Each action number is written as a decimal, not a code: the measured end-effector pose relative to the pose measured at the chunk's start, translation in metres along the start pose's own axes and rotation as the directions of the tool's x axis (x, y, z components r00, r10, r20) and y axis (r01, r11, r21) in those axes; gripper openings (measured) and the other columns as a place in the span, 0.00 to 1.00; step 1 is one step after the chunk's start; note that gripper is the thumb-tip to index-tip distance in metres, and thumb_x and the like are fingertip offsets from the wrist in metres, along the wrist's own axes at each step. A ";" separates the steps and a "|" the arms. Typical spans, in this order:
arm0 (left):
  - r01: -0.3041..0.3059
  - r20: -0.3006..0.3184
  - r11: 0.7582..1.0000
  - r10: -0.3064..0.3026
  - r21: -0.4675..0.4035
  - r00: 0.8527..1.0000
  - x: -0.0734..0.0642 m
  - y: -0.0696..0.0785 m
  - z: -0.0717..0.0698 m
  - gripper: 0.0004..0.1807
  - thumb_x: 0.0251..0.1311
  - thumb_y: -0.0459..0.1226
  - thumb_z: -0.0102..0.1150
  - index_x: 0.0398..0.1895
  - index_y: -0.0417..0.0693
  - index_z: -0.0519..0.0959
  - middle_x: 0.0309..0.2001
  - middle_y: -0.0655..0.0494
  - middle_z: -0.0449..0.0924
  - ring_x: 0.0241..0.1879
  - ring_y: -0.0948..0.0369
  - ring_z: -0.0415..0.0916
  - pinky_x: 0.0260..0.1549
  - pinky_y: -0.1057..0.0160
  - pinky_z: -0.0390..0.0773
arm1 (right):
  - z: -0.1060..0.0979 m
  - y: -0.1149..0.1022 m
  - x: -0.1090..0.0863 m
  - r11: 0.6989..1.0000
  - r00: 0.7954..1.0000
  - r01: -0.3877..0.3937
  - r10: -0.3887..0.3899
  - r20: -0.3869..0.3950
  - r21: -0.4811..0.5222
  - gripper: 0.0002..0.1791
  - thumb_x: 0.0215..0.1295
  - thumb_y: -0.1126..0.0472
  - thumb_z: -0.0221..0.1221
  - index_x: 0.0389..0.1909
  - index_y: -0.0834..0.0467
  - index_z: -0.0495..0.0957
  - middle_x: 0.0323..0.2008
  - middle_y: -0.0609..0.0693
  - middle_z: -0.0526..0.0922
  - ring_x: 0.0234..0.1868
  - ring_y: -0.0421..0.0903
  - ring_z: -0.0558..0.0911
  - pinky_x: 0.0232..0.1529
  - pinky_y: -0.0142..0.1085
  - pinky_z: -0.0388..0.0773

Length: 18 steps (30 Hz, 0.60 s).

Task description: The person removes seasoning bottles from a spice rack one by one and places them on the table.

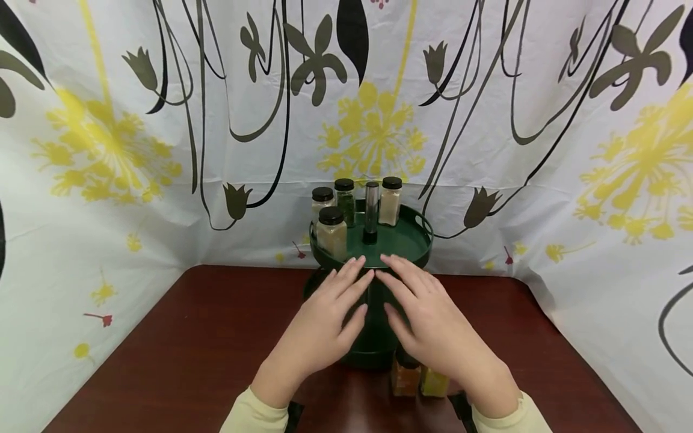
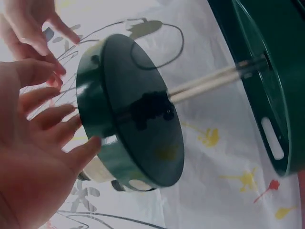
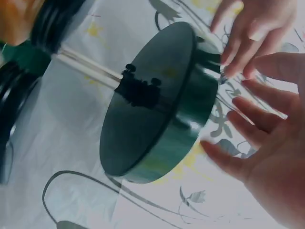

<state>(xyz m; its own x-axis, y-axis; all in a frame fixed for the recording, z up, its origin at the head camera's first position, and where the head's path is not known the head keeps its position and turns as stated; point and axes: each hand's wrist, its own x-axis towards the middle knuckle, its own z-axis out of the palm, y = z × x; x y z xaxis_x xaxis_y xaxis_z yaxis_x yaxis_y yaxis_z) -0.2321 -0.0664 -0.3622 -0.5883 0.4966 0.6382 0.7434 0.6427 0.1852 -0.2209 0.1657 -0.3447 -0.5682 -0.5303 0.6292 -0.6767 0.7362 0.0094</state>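
A dark green two-tier rack stands on the table, its round upper tray [image 1: 403,243] above a lower tray [image 1: 365,361]. My left hand [image 1: 322,325] and right hand [image 1: 433,322] are raised in front of it, fingers spread and slightly bent, fingertips angled towards each other. Neither holds anything. On the upper tray stand several black-lidded jars: a front beige jar [image 1: 332,234], a green-filled jar [image 1: 345,201], a pale jar [image 1: 390,201] and another behind left. The left wrist view shows the upper tray's underside [image 2: 143,157] beyond my fingers; contact cannot be judged.
An orange-brown jar [image 1: 406,380] and a yellow jar [image 1: 434,383] stand on the table before the rack, partly hidden by my right hand. A metal post [image 1: 371,207] rises from the upper tray. Patterned cloth [image 1: 260,156] encloses the dark red table [image 1: 178,337].
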 end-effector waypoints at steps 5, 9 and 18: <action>0.057 -0.241 0.995 -0.036 0.080 0.970 -0.001 -0.010 -0.003 0.24 0.71 0.38 0.65 0.68 0.45 0.82 0.75 0.46 0.75 0.76 0.50 0.73 0.74 0.41 0.73 | 0.006 0.008 -0.003 0.990 0.981 -0.112 0.123 0.148 -0.080 0.44 0.75 0.54 0.65 0.85 0.58 0.56 0.85 0.53 0.58 0.87 0.53 0.58 0.77 0.72 0.60; 0.175 -0.319 0.977 -0.128 0.124 0.939 -0.003 -0.025 -0.006 0.18 0.69 0.35 0.66 0.60 0.41 0.86 0.68 0.42 0.82 0.70 0.47 0.80 0.70 0.40 0.77 | 0.004 0.016 -0.004 0.983 0.958 -0.184 0.185 0.221 -0.023 0.45 0.76 0.52 0.65 0.86 0.55 0.54 0.87 0.51 0.54 0.88 0.53 0.53 0.79 0.73 0.53; 0.305 -0.186 0.948 -0.285 0.090 0.940 -0.006 -0.040 -0.006 0.30 0.72 0.39 0.65 0.74 0.39 0.75 0.78 0.41 0.70 0.78 0.44 0.69 0.71 0.40 0.76 | 0.001 0.037 -0.008 0.941 0.899 -0.338 0.321 0.297 0.006 0.52 0.77 0.49 0.63 0.88 0.57 0.41 0.89 0.55 0.40 0.89 0.58 0.43 0.79 0.74 0.48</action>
<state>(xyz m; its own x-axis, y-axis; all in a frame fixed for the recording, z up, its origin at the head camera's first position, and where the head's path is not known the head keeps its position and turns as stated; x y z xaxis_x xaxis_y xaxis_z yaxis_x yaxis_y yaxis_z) -0.2566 -0.0992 -0.3687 -0.7059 0.1756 0.6862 0.4970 0.8130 0.3032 -0.2416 0.1965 -0.3498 -0.8675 -0.3651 0.3378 -0.4472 0.8698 -0.2085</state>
